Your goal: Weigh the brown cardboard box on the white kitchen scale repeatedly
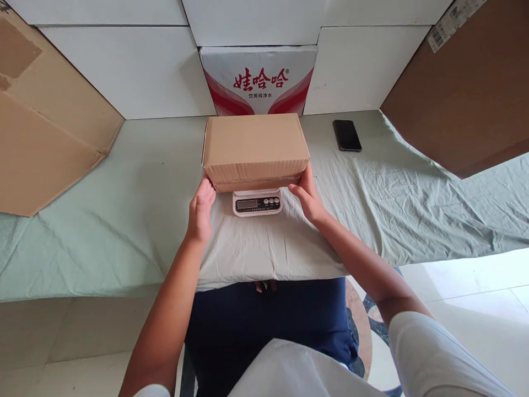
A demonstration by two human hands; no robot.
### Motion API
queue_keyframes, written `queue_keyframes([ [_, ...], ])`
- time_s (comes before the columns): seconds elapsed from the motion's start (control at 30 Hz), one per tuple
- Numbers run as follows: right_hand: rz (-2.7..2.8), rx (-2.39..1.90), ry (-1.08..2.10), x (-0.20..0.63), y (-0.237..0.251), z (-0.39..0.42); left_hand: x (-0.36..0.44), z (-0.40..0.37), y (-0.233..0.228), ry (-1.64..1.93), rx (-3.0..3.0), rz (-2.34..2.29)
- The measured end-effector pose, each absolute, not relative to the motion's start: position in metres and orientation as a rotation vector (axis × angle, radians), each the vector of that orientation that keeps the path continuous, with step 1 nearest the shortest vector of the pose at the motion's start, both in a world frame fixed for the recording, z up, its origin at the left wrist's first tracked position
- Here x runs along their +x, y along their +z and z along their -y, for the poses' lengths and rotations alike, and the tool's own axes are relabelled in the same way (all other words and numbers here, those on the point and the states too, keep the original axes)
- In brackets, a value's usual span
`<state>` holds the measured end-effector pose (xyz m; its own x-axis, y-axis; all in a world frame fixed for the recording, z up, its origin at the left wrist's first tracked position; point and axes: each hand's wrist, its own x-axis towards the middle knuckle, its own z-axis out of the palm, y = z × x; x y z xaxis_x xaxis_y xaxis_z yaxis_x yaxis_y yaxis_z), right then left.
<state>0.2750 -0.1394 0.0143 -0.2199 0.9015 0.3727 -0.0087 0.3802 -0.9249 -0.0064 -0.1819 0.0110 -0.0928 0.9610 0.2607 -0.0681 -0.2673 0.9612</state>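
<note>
A closed, plain cardboard box (255,150) sits on a small white scale (257,202) atop wrinkled green cloth (124,220), left hand (200,209) and right hand (306,196) open, touching its lower corners.

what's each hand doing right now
Left hand: open, flat against the cardboard box's left side.
Right hand: open, touching the box's right side.

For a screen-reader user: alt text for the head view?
Two hands, left hand and right hand, touch a closed cardboard box resting on a small white scale atop a green cloth-covered table; a phone lies beyond.
</note>
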Motion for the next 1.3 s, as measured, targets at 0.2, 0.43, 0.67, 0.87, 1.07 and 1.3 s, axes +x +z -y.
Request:
queue_keyframes([
  [0.2, 1.548, -0.832, 1.043, 0.275, 0.016, 0.142, -0.008, 0.181, 0.009, 1.488, 1.322, -1.065],
  [0.43, 1.551, -0.851, 1.042, 0.278, 0.015, 0.141, -0.011, 0.180, 0.011, 1.499, 1.407, -1.012],
  [0.67, 1.346, -1.055, 0.679, 0.324, 0.020, 0.115, -0.040, 0.174, 0.021, 1.788, 1.279, -1.063],
  [0.87, 1.243, -1.105, 0.622, 0.341, 0.022, 0.108, -0.045, 0.173, 0.020, 1.773, 1.238, -1.094],
  [1.07, 1.193, -1.094, 0.712, 0.333, 0.022, 0.108, -0.045, 0.172, 0.015, 1.765, 1.234, -1.039],
  [1.3, 1.096, -0.980, 0.814, 0.329, 0.019, 0.107, -0.045, 0.171, 0.014, 1.763, 1.220, -1.026],
])
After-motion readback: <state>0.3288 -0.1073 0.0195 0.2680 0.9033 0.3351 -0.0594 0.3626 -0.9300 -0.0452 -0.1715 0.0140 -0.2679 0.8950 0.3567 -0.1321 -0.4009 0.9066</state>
